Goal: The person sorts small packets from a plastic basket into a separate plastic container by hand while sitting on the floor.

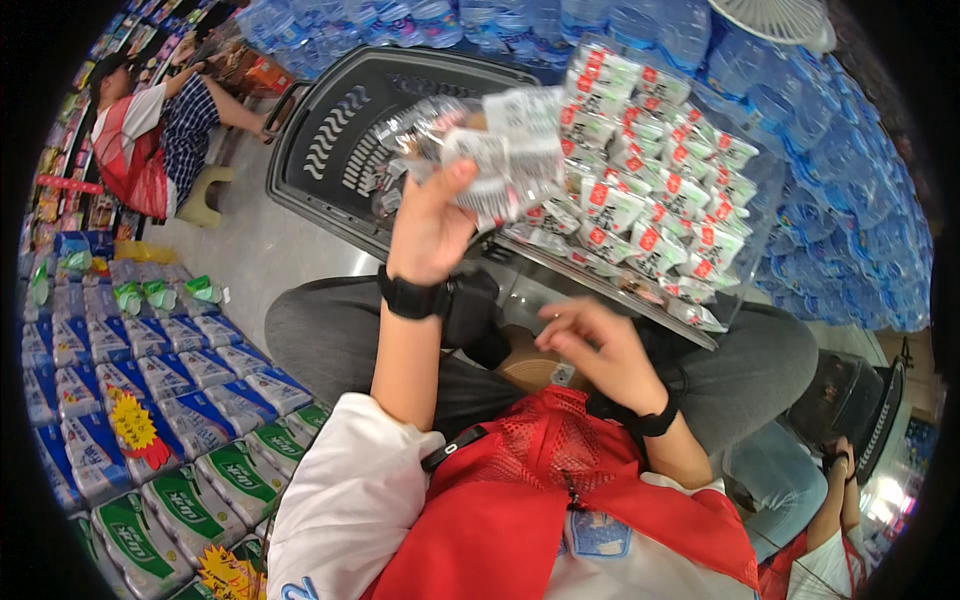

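Note:
My left hand [435, 225] is raised in front of a dark grey plastic shopping basket [300, 202], gripping several small clear snack packets [506, 154]. Motion blurs these packets, and some show a pale, printed back. Beside the basket, a clear plastic bin [757, 217] leans over my right knee, heaped with small white, green and red snack packets [649, 202]. My right hand [596, 349] hovers above my lap near the bin's lower edge, fingers loosely bent and nothing visible in them. A few packets [386, 191] lie inside the basket, partly hidden by my left hand.
Stacked shrink-wrapped water bottles [847, 187] rise behind the bin. Packs of tissue paper [142, 405] fill the left side. One person [139, 142] sits on a low stool [206, 196] at the left shelves; another person [817, 540] is close at my right beside a black basket [847, 405].

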A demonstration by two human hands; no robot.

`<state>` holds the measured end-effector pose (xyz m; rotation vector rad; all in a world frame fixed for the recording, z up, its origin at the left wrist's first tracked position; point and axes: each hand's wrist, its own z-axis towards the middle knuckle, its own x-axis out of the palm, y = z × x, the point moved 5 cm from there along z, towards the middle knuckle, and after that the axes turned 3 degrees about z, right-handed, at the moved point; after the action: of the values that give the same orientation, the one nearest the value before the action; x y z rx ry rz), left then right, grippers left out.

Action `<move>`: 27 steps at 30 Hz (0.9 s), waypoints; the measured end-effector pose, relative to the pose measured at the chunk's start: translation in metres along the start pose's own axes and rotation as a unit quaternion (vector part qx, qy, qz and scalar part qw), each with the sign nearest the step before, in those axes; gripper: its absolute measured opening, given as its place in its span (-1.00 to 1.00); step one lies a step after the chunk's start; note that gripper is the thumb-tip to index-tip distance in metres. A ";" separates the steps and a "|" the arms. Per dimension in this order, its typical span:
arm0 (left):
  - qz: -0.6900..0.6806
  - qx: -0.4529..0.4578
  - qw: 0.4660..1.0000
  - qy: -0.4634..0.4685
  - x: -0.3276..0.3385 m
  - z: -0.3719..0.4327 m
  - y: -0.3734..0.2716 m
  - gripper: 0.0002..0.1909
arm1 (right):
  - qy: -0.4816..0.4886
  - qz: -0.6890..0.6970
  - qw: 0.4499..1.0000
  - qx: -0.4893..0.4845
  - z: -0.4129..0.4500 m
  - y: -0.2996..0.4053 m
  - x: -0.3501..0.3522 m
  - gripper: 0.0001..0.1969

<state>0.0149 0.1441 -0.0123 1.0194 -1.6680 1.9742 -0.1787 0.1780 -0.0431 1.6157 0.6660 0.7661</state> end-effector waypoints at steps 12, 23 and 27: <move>-0.075 -0.219 0.970 0.078 0.048 -0.058 0.081 -0.47 | -0.289 0.069 0.943 -0.151 -0.026 0.025 -0.060 -0.80; -0.068 -0.215 0.972 0.066 0.058 -0.046 0.081 -0.51 | -0.398 0.164 0.883 -0.188 -0.035 0.014 -0.088 -0.90; -0.003 -0.204 0.977 0.055 0.039 -0.043 0.088 -0.48 | -0.401 0.183 0.874 -0.205 -0.038 0.017 -0.088 -0.88</move>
<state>-0.0838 0.1573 -0.0468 0.7467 -1.8965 1.5560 -0.2625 0.1303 -0.0324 1.4883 -0.3941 0.3856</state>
